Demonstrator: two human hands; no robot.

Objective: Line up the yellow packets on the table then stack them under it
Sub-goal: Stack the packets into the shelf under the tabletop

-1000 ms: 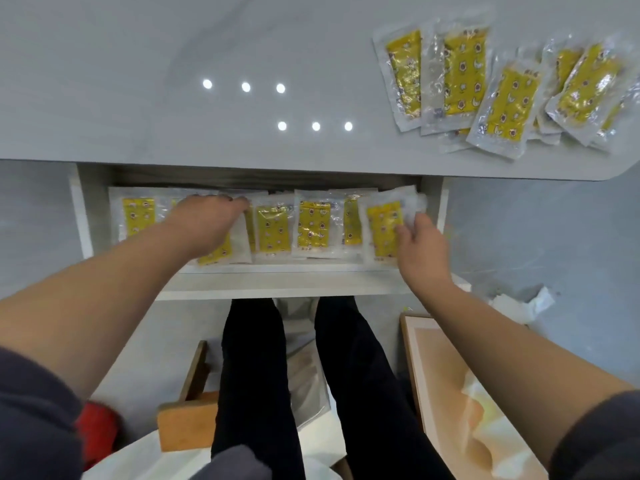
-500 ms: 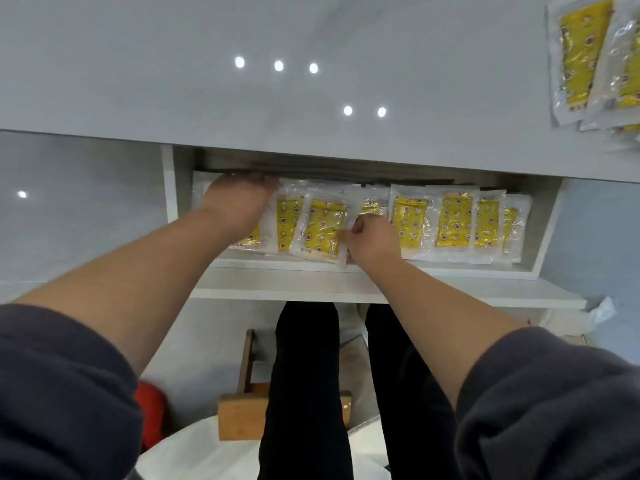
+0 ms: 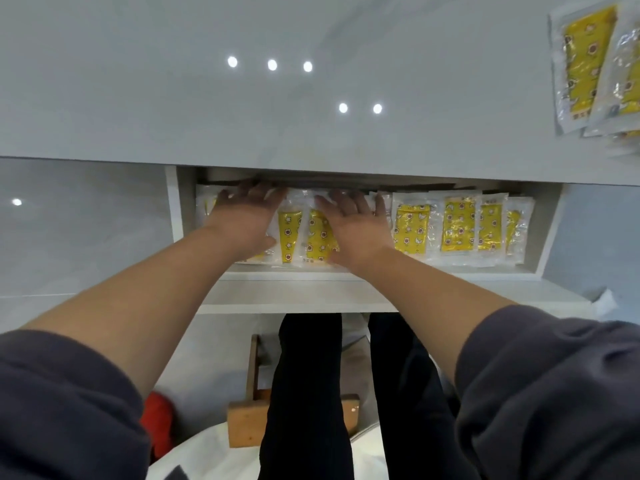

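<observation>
**Desk:** Where are the packets?

**Photographer:** Yellow packets [image 3: 457, 228] lie flat in an overlapping row on the shelf [image 3: 346, 292] just under the table [image 3: 277, 133]. Other packets [image 3: 585, 64] overlap on the tabletop at the far right edge of the view, partly cut off.

**Desk:** And the hands?

**Photographer:** Both reach into the shelf's left half, palms down. The left hand [image 3: 242, 220] lies flat on the row's left end, fingers straight and spread, their tips dim under the table edge. The right hand [image 3: 356, 230] presses flat just beside it on the middle packets, fingers straight and fanned. Two packets show between the hands, and four lie uncovered to the right.

**Desk:** Around them?

**Photographer:** Dark sleeves [image 3: 554, 393] end short of bare forearms. Legs [image 3: 304, 393] in black trousers show below the shelf, with a wooden stool [image 3: 246, 424] beside them. A red object [image 3: 157, 420] sits at lower left.
</observation>
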